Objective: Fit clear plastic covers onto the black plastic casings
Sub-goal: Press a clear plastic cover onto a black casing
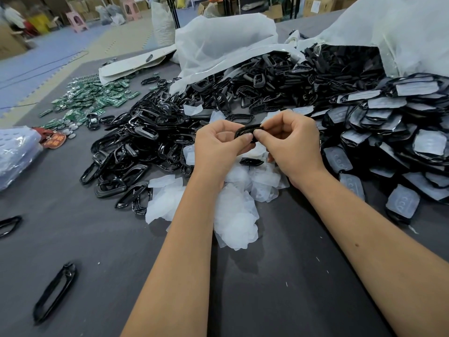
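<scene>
One black casing [245, 132] is raised over the grey table [73, 229]; left hand [218, 147] and right hand [291, 144] both pinch it with curled fingers, thumbs meeting on its front; one pile of clear covers [233, 215] lies below, heaps of bare casings [145, 137] left, covered casings [401, 142] right, too many to count; two loose casing frames [54, 291] lie nearer.
</scene>
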`<state>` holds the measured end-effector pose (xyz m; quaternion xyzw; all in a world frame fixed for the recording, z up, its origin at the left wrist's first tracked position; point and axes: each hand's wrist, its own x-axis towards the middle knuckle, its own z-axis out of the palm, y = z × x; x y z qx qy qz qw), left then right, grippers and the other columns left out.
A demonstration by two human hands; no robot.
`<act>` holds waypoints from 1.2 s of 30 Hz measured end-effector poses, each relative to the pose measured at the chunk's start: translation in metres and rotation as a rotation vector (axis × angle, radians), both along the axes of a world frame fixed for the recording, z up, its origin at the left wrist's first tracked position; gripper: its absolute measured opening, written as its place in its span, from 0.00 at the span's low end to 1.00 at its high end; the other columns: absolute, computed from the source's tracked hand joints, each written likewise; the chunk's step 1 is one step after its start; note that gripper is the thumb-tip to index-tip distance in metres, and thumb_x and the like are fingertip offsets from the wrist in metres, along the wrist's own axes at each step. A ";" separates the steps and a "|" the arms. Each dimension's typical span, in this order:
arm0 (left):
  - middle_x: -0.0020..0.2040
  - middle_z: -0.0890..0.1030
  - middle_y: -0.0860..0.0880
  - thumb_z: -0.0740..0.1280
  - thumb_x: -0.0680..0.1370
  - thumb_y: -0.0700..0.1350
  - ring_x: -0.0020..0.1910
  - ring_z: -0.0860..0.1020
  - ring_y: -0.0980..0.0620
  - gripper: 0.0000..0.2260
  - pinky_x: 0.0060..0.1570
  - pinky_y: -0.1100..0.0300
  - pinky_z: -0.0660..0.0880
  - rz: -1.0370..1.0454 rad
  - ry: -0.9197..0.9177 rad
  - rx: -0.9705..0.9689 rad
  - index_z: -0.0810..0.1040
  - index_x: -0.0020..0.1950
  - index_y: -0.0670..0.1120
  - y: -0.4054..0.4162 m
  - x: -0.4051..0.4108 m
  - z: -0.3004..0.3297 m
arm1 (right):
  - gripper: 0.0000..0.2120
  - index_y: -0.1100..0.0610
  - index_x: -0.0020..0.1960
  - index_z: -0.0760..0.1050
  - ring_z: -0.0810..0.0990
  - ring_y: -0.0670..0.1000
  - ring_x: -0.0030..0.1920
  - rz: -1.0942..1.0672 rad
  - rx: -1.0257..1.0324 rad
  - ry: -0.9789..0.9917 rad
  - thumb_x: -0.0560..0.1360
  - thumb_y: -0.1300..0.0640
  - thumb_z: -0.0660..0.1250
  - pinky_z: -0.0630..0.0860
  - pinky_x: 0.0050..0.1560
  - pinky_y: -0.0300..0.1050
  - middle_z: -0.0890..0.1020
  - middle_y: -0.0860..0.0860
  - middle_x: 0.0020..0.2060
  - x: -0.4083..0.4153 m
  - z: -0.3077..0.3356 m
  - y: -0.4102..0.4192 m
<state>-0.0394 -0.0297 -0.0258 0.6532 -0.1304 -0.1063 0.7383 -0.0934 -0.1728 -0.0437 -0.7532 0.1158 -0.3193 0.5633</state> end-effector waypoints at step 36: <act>0.39 0.85 0.41 0.71 0.78 0.31 0.38 0.86 0.44 0.04 0.43 0.61 0.82 -0.088 0.078 -0.093 0.82 0.47 0.38 0.008 -0.002 0.011 | 0.07 0.60 0.46 0.79 0.80 0.48 0.30 0.188 0.324 0.012 0.74 0.67 0.77 0.76 0.29 0.40 0.83 0.49 0.30 -0.005 0.010 -0.002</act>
